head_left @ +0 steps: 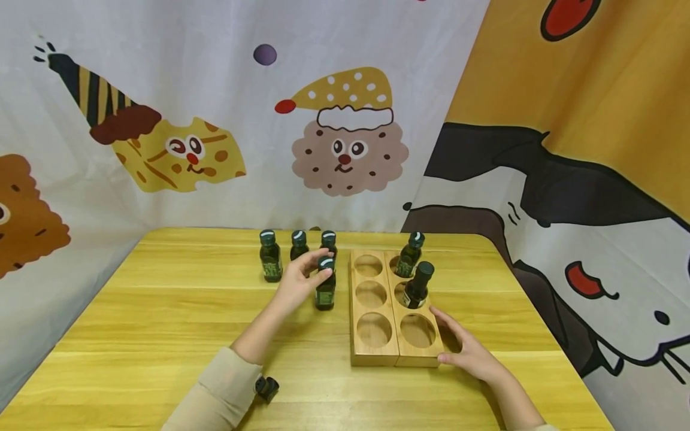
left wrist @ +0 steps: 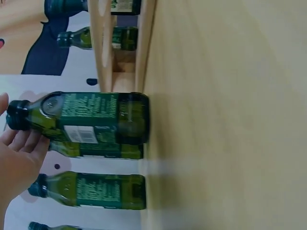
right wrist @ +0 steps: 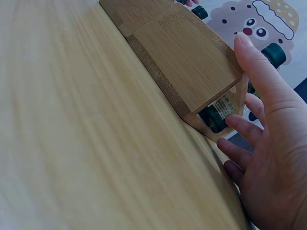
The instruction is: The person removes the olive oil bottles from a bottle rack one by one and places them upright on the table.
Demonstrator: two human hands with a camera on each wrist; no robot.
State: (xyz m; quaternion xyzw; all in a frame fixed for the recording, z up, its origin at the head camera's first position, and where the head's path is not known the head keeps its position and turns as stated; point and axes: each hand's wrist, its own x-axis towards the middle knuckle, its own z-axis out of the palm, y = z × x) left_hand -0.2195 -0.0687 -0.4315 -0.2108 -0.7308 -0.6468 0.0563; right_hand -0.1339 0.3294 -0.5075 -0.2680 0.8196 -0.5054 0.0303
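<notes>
My left hand (head_left: 297,281) pinches a small dark green glass bottle (head_left: 325,296) up at its cap and neck. The bottle stands upright left of a wooden rack (head_left: 392,350) with two rows of round holes. In the left wrist view, the fingers lie behind the neck of that same bottle (left wrist: 91,117). My right hand (head_left: 468,353) is at the rack's right side, thumb by the near corner and fingers loosely extended along the side. Two bottles occupy the right row: one bottle (head_left: 409,256) in the far hole, another bottle (head_left: 418,287), leaning, in the middle hole.
Behind the left hand stand more green bottles: a left one (head_left: 271,260), a middle one (head_left: 299,244) and a right one (head_left: 329,239). A wooden table (head_left: 178,323) lies beneath everything. A printed cloth (head_left: 215,78) hangs behind its far edge.
</notes>
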